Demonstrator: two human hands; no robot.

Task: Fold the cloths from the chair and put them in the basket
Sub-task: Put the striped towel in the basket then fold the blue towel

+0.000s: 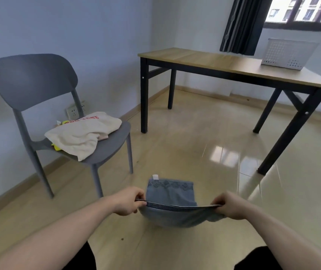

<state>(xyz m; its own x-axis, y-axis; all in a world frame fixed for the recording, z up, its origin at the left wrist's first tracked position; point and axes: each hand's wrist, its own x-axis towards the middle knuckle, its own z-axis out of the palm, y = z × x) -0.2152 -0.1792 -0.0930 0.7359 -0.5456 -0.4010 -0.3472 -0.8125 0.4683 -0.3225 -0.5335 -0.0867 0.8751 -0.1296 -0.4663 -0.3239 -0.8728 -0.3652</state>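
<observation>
Glossy tile floor runs under everything I see. My left hand and right hand each pinch an end of the blue cloth, stretched between them in mid-air — part hangs beyond the grip, part sags below it. Up-left of the left hand, a cream cloth lies on the chair; far beyond the right, the basket sits on the table.

On the grey plastic chair, a yellow item and a pink cloth lie mostly hidden under the cream towel, whose red lettering is blurred. The white perforated basket hides its inside.
</observation>
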